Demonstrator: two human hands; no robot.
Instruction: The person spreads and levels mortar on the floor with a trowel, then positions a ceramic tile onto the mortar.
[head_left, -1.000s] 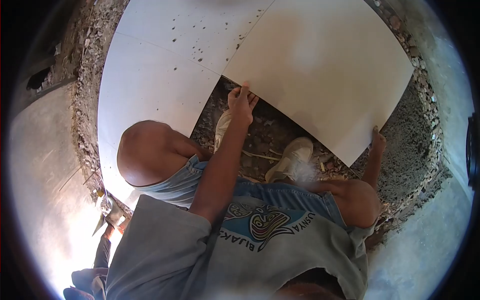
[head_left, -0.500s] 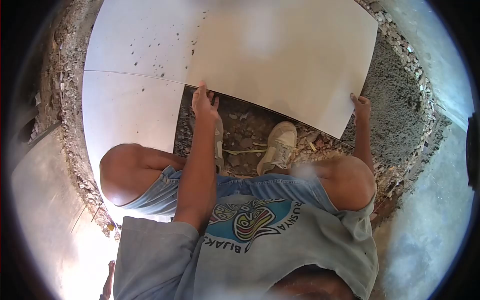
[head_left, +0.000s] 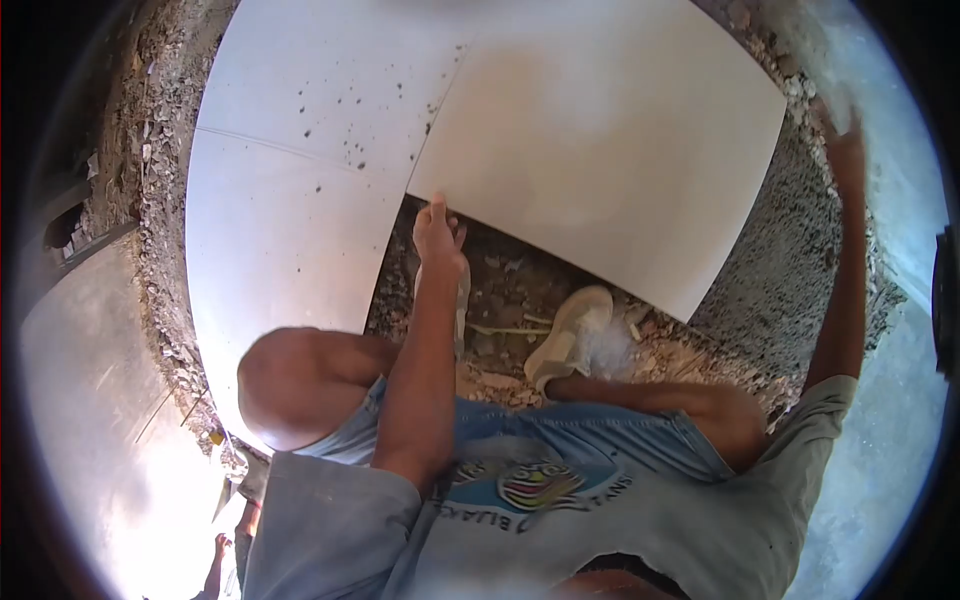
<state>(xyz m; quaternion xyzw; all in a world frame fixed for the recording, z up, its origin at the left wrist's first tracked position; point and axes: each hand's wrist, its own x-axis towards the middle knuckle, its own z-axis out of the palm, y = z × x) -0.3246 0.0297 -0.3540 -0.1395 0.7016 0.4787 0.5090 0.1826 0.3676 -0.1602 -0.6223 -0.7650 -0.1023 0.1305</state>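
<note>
A large beige tile [head_left: 600,150] lies over the dirt in front of me, its near edge slanting down to the right. My left hand [head_left: 438,238] is closed at the tile's near-left corner, thumb on the edge and the other fingers curled below. Off the tile, my right hand [head_left: 845,145] reaches out to the far right beside the wall, open and motion-blurred, with nothing visible in it. Paler tiles [head_left: 290,220] with dark specks adjoin on the left.
Wet grey mortar [head_left: 775,250] spreads right of the tile. Rubble [head_left: 165,250] lines the left side. My shoe [head_left: 570,335] stands on broken stones near the tile. Part of another person's hand [head_left: 220,545] shows at lower left. A pale wall [head_left: 905,150] rises at right.
My right hand has let go of the tile's right edge and moved up and right to the wall. My left hand stays at the near-left corner. The view has shifted.
</note>
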